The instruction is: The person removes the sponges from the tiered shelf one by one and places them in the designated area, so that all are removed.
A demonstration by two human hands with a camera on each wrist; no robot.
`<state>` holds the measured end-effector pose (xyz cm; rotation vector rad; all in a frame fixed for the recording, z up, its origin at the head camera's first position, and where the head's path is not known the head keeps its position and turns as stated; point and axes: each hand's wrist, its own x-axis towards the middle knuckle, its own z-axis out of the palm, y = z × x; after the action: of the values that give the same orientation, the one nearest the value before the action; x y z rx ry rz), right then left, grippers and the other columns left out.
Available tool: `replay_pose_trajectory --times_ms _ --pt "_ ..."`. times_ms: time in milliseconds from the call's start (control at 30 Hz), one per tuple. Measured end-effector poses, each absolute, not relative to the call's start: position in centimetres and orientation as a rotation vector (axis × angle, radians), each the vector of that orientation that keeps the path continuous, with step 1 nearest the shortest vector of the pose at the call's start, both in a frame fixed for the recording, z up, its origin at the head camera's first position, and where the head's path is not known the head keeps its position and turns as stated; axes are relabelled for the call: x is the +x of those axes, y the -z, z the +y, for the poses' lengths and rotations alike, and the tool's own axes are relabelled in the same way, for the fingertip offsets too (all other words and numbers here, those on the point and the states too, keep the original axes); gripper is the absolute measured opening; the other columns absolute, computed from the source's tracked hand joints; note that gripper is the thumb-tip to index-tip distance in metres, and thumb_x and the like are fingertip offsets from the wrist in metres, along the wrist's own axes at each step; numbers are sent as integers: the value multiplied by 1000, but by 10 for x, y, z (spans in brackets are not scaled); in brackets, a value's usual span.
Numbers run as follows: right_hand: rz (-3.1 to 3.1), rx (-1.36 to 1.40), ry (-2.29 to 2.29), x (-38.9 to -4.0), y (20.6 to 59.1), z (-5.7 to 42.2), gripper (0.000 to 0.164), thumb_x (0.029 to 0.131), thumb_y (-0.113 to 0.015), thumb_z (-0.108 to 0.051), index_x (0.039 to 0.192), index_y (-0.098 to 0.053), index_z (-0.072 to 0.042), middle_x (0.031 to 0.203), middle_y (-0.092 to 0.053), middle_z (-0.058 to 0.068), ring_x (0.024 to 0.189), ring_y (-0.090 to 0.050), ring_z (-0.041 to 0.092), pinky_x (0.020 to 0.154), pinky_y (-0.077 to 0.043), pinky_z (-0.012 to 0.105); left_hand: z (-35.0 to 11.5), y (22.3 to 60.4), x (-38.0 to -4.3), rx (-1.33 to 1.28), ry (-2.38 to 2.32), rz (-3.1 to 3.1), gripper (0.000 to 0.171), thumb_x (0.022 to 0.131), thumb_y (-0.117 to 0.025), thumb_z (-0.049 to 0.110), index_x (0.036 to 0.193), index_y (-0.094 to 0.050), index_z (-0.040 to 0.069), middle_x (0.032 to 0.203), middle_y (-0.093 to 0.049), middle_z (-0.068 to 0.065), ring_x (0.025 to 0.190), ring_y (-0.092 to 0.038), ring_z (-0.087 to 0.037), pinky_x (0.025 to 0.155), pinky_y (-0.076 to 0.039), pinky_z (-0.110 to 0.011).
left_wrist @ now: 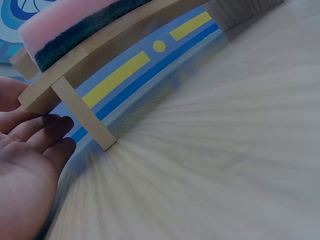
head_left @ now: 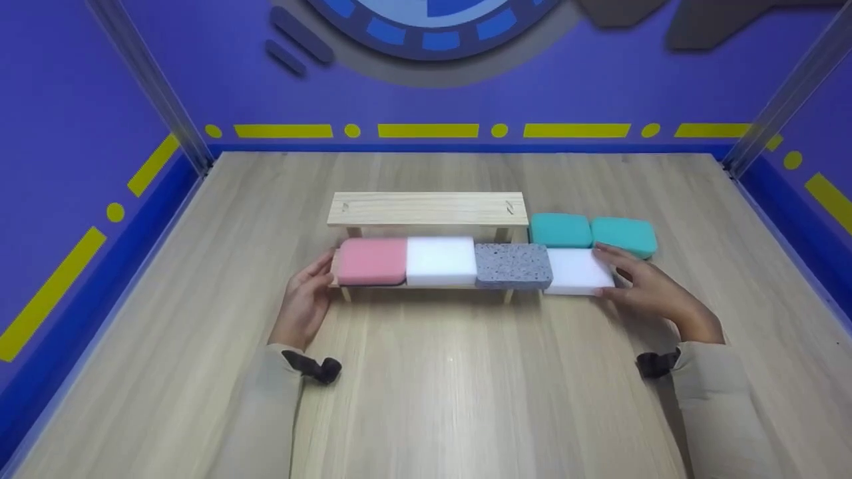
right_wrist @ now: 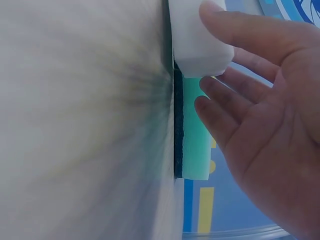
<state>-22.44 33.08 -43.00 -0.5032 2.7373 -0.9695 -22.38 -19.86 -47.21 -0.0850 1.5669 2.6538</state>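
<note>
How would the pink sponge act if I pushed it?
The pink sponge would probably squish, because it looks like foam. It likely wouldn't roll, being flat and blocky. Pushed too far, it might fall, since its wooden bench stands on legs.

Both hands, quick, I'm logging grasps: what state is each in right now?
Left hand: closed, gripping the left end of the front wooden shelf.
Right hand: closed, pinching the rightmost white block.

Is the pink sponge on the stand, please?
On: the left wrist view shows the pink sponge resting dark side down on the wooden stand.
</note>
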Motion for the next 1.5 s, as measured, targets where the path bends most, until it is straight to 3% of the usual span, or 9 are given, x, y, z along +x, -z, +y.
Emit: replay_pose_trajectory --times_ms 333,667,900,1500 --pt "2736 -488 939 -225 428 330 79 89 -68 -29 150 -26 0 157 -17 27 140 -17 53 108 -25 67 -199 473 -224 -79 -2657 1574 58 92 -37 -10 148 -22 -8 159 -20 -17 148 -18 -23 122 -16 -33" --pt "2734 -531 956 -224 431 332 77 87 -70 -21 146 -30 7 153 -21 31 139 -23 52 107 -30 63 -198 474 -223 -79 -2660 1558 58 92 -37 -11 147 -21 -10 158 -21 -20 147 -19 -24 122 -16 -34" --pt "2730 -466 940 -224 428 330 77 88 -69 -26 148 -30 2 155 -20 29 138 -25 53 107 -30 65 -198 471 -224 -89 -2667 1542 58 92 -36 -11 148 -21 -9 158 -22 -18 147 -22 -23 121 -19 -33" --pt "2743 -433 936 -223 430 330 74 87 -70 -22 147 -34 1 156 -21 26 141 -19 51 109 -27 66 -199 473 -225 -62 -2649 1570 58 91 -36 -12 147 -20 -11 158 -20 -20 147 -19 -25 122 -17 -34"
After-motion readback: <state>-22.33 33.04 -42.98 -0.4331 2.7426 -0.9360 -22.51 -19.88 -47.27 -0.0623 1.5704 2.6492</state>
